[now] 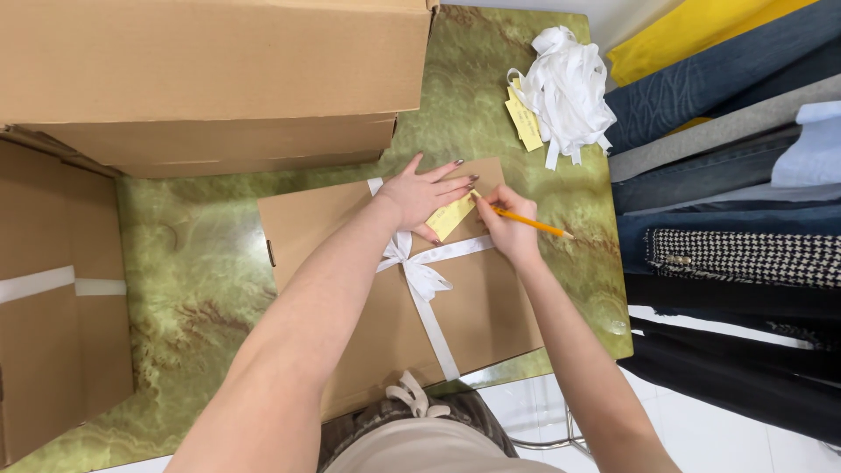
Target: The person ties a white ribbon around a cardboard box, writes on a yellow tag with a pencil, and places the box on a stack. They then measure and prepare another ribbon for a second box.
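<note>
Currently left hand lies flat, fingers spread, pinning the yellow tag on the ribboned kraft gift box; right hand pinches the yellow pencil, tip on the tag. Keep the tag pressed flat, strokes light over the white ribbon.

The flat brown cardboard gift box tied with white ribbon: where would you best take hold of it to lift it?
Probably by its two long edges, one hand from each side. The flat brown cardboard gift box lies flat and wide; its white ribbon bow looks too soft for a steady grip.
</note>
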